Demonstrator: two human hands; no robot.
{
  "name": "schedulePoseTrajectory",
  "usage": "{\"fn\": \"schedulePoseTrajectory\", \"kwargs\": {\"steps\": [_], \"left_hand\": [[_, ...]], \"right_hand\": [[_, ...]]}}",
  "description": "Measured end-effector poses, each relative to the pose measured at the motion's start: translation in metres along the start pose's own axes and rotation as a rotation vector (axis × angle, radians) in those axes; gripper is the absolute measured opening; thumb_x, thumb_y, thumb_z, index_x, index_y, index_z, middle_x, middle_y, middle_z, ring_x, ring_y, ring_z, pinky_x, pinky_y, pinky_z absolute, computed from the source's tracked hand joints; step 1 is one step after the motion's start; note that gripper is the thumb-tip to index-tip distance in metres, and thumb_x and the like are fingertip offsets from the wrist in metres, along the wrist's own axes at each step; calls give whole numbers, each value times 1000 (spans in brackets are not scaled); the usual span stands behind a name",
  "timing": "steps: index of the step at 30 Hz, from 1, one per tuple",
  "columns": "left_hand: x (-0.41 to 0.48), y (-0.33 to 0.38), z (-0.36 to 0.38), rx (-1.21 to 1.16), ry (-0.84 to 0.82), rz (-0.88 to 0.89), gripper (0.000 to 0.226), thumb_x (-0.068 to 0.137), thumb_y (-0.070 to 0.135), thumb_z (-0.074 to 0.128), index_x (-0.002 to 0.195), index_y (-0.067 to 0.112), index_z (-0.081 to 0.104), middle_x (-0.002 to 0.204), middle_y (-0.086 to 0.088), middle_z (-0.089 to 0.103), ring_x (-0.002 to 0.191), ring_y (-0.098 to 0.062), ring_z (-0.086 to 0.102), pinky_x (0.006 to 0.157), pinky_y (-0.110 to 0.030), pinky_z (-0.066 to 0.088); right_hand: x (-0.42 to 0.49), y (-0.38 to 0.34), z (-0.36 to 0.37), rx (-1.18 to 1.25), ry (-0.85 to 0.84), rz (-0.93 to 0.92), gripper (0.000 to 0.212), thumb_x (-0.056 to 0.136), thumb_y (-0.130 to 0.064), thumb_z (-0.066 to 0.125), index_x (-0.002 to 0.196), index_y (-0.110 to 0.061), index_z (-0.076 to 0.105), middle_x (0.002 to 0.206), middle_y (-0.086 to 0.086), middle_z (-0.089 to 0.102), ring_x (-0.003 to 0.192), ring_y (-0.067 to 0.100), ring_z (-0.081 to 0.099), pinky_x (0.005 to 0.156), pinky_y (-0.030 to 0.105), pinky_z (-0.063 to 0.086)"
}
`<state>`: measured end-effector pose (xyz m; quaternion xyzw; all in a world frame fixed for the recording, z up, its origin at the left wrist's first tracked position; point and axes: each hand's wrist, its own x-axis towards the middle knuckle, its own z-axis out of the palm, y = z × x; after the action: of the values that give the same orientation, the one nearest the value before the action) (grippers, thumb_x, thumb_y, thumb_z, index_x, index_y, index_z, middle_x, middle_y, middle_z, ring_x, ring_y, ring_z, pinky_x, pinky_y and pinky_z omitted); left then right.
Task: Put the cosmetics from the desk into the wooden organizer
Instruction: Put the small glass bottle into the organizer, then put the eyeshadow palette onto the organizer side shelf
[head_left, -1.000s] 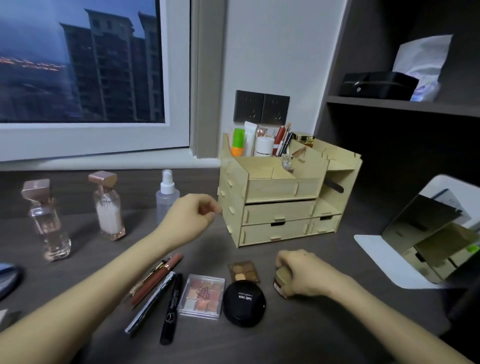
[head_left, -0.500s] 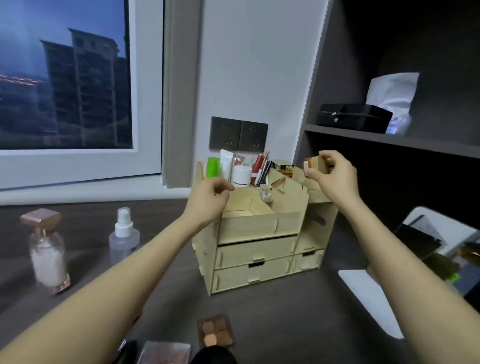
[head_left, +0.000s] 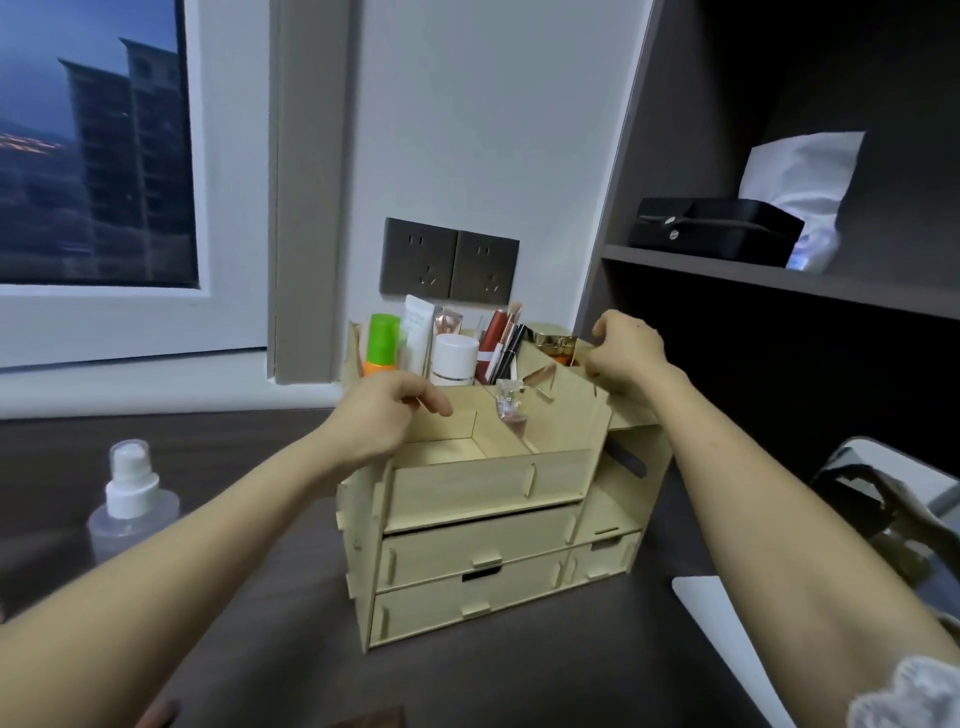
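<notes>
The wooden organizer (head_left: 467, 571) stands on the dark desk (head_left: 291, 649) straight in front of me. Its drawer fronts face me, so whatever I add goes in from the top. To its left, well apart, a clear spray bottle (head_left: 130, 499) stands upright on the desk, not yet put away.

My left hand (head_left: 379, 415) sits on the top of the organizer's left wall. Its fingers are curled over the edge and the thumb lies along the side of the front tray. I take this as a brace, so the light box does not slide while the other hand works.

Just past that thumb, a small glass perfume bottle (head_left: 511, 410) stands in the tray against the slanted partition, which props it up.

Farther back, my right hand (head_left: 631, 353) is at the right rear compartment with its fingers bent. A gold-lidded jar (head_left: 556, 343) sits in that compartment. I cannot tell whether my fingertips pinch the jar, grip the wooden wall, or hold nothing.

The rear left slots hold the tall things upright: a green-capped tube (head_left: 383, 343), a white tube (head_left: 418, 332), a white jar (head_left: 454, 358) and red lipsticks (head_left: 493, 338). Beyond them are the wall sockets (head_left: 449, 265).
</notes>
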<state>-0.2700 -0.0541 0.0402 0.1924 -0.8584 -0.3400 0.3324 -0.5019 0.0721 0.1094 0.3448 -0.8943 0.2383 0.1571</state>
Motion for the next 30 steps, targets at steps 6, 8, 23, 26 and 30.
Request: {"fn": "schedulePoseTrajectory", "kwargs": {"steps": [6, 8, 23, 26, 30], "left_hand": [[3, -2, 0, 14, -25, -19, 53, 82, -15, 30, 81, 20, 70, 108, -2, 68, 112, -16, 55, 104, -30, 40], [2, -2, 0, 10, -32, -24, 55, 82, -15, 29, 77, 23, 69, 106, 0, 67, 111, -15, 54, 101, -28, 40], [-72, 31, -12, 50, 417, 3, 40, 78, -9, 36, 101, 4, 66, 108, -10, 67, 102, -20, 59, 86, -22, 44], [-115, 26, -33, 97, 355, -19, 40, 77, -9, 37, 93, 7, 70, 98, -2, 69, 90, -10, 58, 75, -11, 41], [-191, 10, -74, 273, 251, -91, 37, 76, -9, 41, 88, 9, 72, 87, 6, 64, 80, -8, 54, 64, -2, 36]], "right_hand": [[6, -12, 9, -128, 81, -24, 12, 84, -16, 57, 93, -12, 64, 92, 7, 67, 92, 25, 59, 99, 42, 34], [2, -11, 11, -112, 85, -17, 13, 85, -15, 59, 95, -12, 65, 96, 7, 68, 94, 24, 59, 99, 42, 36], [-240, -66, -9, 237, 80, -847, 14, 84, -24, 60, 82, -12, 67, 82, 2, 68, 82, 22, 59, 73, 31, 40], [-297, -64, 16, 259, -295, -891, 14, 84, -31, 64, 87, -18, 69, 89, -4, 68, 87, 18, 59, 78, 30, 45], [-337, -75, 55, 310, -433, -824, 17, 85, -34, 63, 93, -21, 70, 96, -6, 68, 91, 16, 57, 84, 36, 47]]}}
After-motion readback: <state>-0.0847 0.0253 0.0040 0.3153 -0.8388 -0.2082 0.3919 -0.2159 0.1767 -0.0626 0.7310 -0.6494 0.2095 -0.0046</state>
